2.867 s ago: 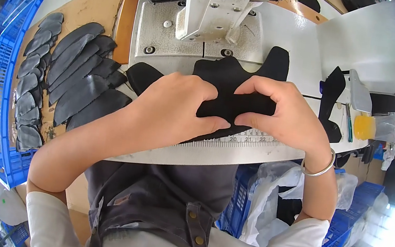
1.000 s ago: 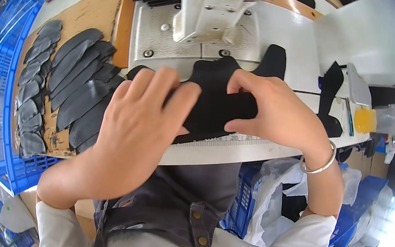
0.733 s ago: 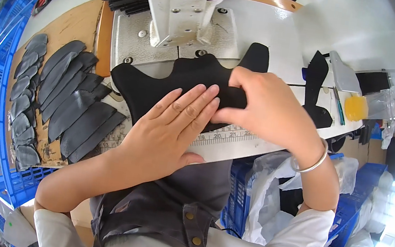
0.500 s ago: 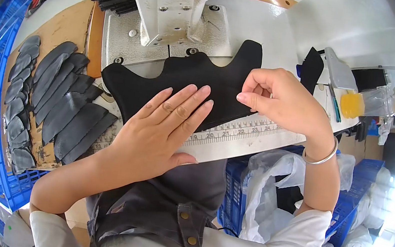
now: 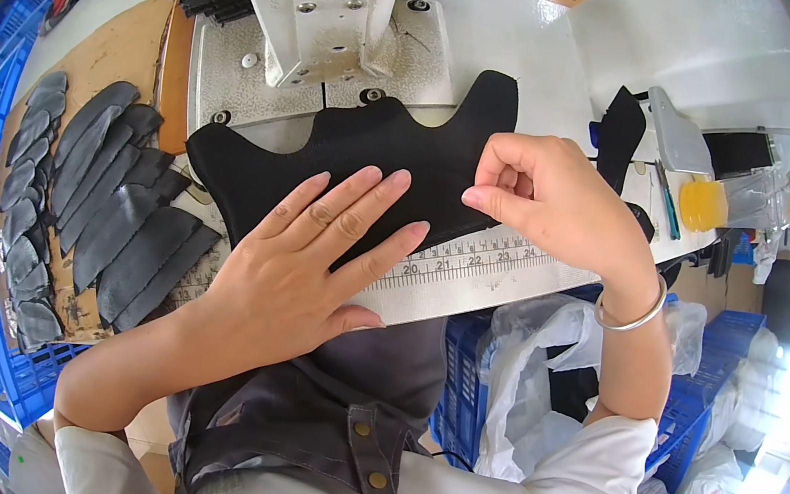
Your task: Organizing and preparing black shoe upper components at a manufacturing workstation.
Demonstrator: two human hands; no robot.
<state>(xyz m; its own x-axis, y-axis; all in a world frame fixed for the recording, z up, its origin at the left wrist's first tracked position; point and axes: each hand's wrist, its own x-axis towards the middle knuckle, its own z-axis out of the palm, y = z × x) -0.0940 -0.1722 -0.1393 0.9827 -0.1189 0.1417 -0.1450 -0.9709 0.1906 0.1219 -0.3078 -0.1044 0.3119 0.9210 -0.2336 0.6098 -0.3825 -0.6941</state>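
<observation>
"Where's your black piece (image 5: 359, 141) lying?"
"Along the ruler (image 5: 479, 262); your left hand (image 5: 297, 259) is resting flat on it, fingers spread, gripping nothing. Your right hand (image 5: 552, 207) is holding its fingers curled, grip unclear."

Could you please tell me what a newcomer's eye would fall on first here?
Probably the large black piece in the middle, under the spread left hand, with the right hand at its right side. The white machine stands behind it, and overlapping dark pieces lie on a brown board at left.
</observation>
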